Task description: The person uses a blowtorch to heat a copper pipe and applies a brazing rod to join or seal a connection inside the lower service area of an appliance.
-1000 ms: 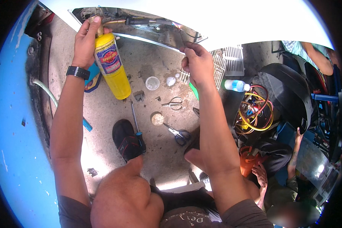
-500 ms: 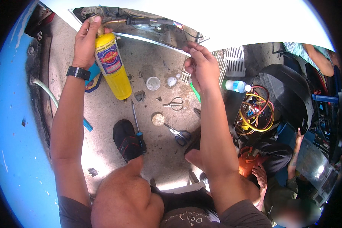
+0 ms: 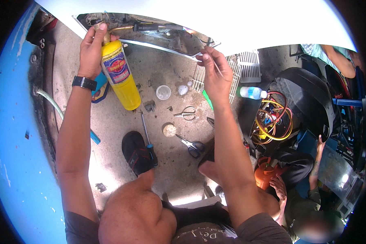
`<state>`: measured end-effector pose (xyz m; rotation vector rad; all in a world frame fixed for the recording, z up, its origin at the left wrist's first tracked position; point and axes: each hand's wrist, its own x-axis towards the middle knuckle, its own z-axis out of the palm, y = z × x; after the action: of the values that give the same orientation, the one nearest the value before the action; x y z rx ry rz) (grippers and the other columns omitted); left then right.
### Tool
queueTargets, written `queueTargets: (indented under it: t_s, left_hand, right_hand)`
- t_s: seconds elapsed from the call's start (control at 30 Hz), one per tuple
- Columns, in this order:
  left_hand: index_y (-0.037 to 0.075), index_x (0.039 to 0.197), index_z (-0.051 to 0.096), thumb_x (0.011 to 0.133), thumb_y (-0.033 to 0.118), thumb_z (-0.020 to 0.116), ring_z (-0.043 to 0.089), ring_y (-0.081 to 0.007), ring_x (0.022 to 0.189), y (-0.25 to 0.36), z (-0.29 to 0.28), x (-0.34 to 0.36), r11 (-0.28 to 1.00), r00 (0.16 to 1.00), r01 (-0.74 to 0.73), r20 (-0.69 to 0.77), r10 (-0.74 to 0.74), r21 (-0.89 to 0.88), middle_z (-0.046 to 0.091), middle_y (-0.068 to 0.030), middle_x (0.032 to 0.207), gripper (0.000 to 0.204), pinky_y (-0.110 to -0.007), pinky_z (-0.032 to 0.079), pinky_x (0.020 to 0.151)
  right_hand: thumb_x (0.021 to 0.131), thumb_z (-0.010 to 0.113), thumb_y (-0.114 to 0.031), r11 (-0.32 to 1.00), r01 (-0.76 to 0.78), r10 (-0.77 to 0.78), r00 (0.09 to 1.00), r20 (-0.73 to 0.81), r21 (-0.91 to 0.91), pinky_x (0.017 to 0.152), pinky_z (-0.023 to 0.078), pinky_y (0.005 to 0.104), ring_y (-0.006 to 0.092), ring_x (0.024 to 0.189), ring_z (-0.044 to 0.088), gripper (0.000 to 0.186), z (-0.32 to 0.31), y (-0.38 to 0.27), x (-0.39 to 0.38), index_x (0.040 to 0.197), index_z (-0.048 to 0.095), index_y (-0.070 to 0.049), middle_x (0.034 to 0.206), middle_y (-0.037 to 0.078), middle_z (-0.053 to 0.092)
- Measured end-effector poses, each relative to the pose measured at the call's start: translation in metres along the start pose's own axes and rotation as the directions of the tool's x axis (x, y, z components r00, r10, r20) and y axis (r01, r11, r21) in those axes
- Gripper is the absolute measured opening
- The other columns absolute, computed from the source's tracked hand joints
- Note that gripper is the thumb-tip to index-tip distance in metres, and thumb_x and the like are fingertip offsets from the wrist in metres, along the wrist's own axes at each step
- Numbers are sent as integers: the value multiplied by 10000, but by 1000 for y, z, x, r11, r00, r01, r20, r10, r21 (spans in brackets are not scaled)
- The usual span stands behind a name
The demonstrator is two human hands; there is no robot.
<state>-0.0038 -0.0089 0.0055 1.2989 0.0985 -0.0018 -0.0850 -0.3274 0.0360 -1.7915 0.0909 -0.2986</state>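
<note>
A gas torch with a yellow cylinder [image 3: 126, 93] hangs from my left hand [image 3: 90, 55], whose fingers wrap its brass valve at the top. Its bent brass tube leads into a dark nozzle [image 3: 152, 27] pointing right, and a faint bluish-pink glow shows beyond the tip. Between the thumb and fingers of my right hand [image 3: 218, 79] is a thin rod [image 3: 218, 66], pinched with its far end near the same spot. Both hands are at the lower edge of a broad white surface [image 3: 248, 26]. Under it, dark parts [image 3: 183, 42] show; what the rod end touches is unclear.
On the concrete floor lie a screwdriver [image 3: 145, 128], small scissors [image 3: 186, 114], blue-handled scissors [image 3: 193, 146] and a white cup [image 3: 163, 92]. A water bottle [image 3: 252, 93] and coiled hoses [image 3: 274, 122] are at right. Another person's hand [image 3: 278, 187] is beside an orange tank [image 3: 265, 173]. A blue panel [image 3: 14, 122] borders the left.
My right hand has shifted slightly left and turned, and the rod in it now shows more plainly. The torch has dropped a little in the picture, still in my left hand.
</note>
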Motion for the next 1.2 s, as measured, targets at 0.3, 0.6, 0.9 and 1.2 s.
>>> queueTargets:
  t_s: [0.3,0.6,0.9,1.2]
  left_hand:
    - [88,1125,602,979,413,639,710,-163,852,0,-1,-1,1000,1000,-2,10,2,-18,706,-81,890,358,-286,594,745]
    - [90,1141,608,980,414,637,707,-162,849,0,-2,0,1000,1000,-11,15,11,-7,707,-81,900,363,-284,592,737]
    - [85,1141,608,982,407,635,708,-167,863,-1,-3,0,1000,1000,-11,13,11,-10,708,-78,913,360,-290,591,750]
    - [77,1162,606,978,413,641,709,-175,853,-3,-6,1,1000,1000,-1,7,1,-22,711,-90,901,384,-293,590,756]
  right_hand:
    - [1044,503,-84,941,24,-53,995,-79,-337,801,587,311,188,920,711,205,16,-2,12,1168,577,61,1074,161,700]
    - [1047,496,-103,968,-50,17,991,-133,-245,766,583,316,199,889,719,202,22,-4,18,1149,586,45,1033,166,710]
    - [1056,474,-96,994,-63,50,989,-140,-93,787,594,328,231,927,709,228,29,1,18,1168,557,84,1097,188,678]
    - [1035,495,-109,862,-112,294,905,-307,495,838,585,354,261,954,694,209,35,-5,-15,1171,544,41,1129,178,656]
